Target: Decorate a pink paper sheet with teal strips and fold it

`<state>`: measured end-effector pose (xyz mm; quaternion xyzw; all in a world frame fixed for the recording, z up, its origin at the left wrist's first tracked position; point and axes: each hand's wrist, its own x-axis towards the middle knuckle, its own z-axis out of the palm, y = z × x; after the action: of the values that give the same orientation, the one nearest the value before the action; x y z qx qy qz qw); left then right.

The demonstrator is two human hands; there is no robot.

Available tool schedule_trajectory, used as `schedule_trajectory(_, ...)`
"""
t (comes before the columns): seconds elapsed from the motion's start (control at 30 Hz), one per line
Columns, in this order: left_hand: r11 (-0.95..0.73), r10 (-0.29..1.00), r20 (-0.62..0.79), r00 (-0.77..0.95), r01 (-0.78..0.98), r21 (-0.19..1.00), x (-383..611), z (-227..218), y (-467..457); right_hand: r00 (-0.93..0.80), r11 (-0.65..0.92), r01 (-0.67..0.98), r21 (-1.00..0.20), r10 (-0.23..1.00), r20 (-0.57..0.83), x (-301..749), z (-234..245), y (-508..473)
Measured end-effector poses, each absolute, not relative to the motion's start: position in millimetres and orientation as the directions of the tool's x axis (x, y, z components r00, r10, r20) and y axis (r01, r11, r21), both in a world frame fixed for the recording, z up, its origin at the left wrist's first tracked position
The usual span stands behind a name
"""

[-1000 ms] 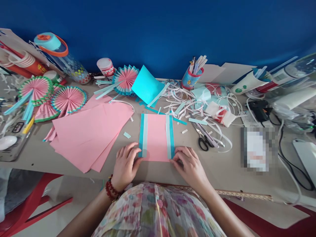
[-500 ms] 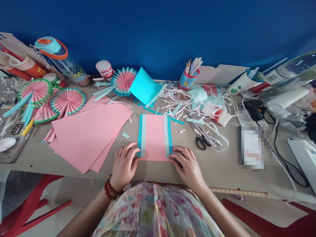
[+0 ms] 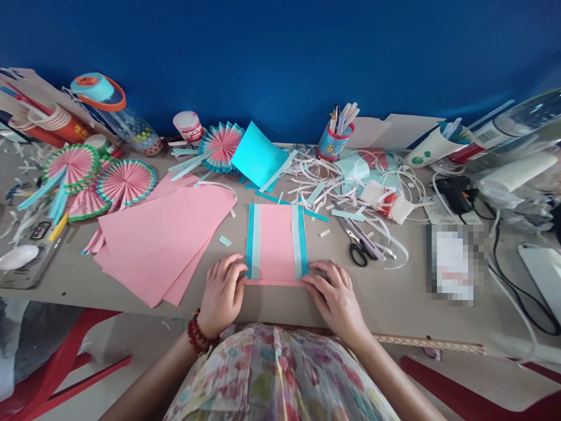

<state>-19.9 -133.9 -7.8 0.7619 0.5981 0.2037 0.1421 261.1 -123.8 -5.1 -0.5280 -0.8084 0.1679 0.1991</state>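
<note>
A pink sheet of paper point(image 3: 276, 242) with blue and pale strips down both sides lies flat before me. At its near left corner, my left hand point(image 3: 222, 292) is closed on the edge with thumb and fingertips. My right hand point(image 3: 335, 298) pinches the near right corner in the same way. Along the near edge runs a narrow pink band that looks folded over. To the left is a fanned stack of pink sheets point(image 3: 162, 240). Scissors with black handles point(image 3: 357, 248) lie to the right, beside a pale cutter knife.
Pleated paper rosettes point(image 3: 126, 182) lie at the left, near a water bottle point(image 3: 127, 120). Behind the sheet are a blue paper square point(image 3: 258, 156), curled paper strips point(image 3: 307, 175) and a pen cup point(image 3: 333, 142). A glue gun point(image 3: 456, 196) and cables lie at the right.
The view has shifted slightly, so things on the left sit a little further right. A thin folded band now shows along the sheet's near edge. Both hands stay at the corners.
</note>
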Motion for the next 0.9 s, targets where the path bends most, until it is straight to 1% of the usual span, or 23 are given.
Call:
schedule_trajectory(0.07,-0.244,0.969,0.172,0.180,0.825,0.510,-21,-3,-136,-0.368,0.389,0.788,-0.476,0.919,0.141,261,-4,-123)
schedule_trajectory(0.13,-0.312,0.948,0.222,0.228,0.799,0.514,-23,4,-140,-0.375,0.394,0.786,-0.476,0.916,0.139,261,-1,-122)
schedule_trajectory(0.2,-0.487,0.873,0.261,0.411,0.749,0.450,-23,11,-143,-0.387,0.403,0.783,-0.474,0.912,0.137,261,0,-121)
schedule_trajectory(0.27,-0.686,0.723,0.237,0.648,0.635,0.357,-21,15,-143,-0.395,0.410,0.783,-0.468,0.909,0.135,261,0,-121)
schedule_trajectory(0.33,-0.794,0.593,0.168,0.787,0.537,0.284,-17,16,-143,-0.399,0.415,0.784,-0.462,0.907,0.137,262,-1,-121)
schedule_trajectory(0.37,-0.812,0.568,0.135,0.812,0.525,0.256,-15,14,-142,-0.401,0.417,0.783,-0.462,0.906,0.137,262,-2,-121)
schedule_trajectory(0.43,-0.804,0.581,0.087,0.809,0.555,0.212,-11,9,-143,-0.403,0.417,0.778,-0.469,0.905,0.136,262,-4,-121)
schedule_trajectory(0.5,-0.785,0.611,0.073,0.788,0.591,0.185,-8,3,-145,-0.402,0.415,0.775,-0.476,0.906,0.135,262,-6,-122)
schedule_trajectory(0.67,-0.745,0.658,0.058,0.751,0.639,0.190,-6,-3,-150,-0.387,0.411,0.775,-0.479,0.909,0.154,263,-6,-122)
schedule_trajectory(0.9,-0.718,0.684,0.018,0.729,0.670,0.189,-4,-4,-152,-0.383,0.406,0.768,-0.496,0.911,0.153,263,-8,-123)
